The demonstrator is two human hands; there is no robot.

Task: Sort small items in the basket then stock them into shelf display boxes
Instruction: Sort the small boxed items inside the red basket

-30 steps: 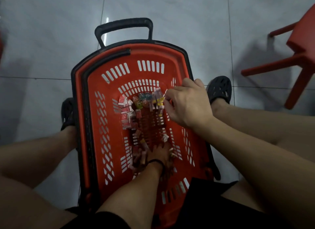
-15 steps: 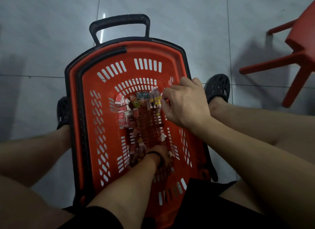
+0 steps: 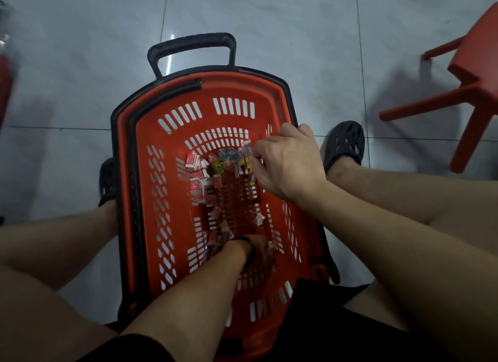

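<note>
A red plastic basket with a black rim and black handle stands on the floor between my legs. Several tiny packets lie on its bottom: red-and-white boxes at the left, round colourful ones at the far end, pink and yellow ones at the right. My right hand hovers over the right side with its fingertips at the pink and yellow packets. My left hand reaches down into the near end among loose packets; its fingers are hidden behind the wrist.
A red plastic stool stands on the grey tiled floor at the right. My feet in black clogs flank the basket, the left clog partly hidden by its rim. A red object shows at the left edge.
My right hand has stayed at the packets on the right side, fingers shifting slightly. The left hand has drawn a little toward the near end of the basket.
</note>
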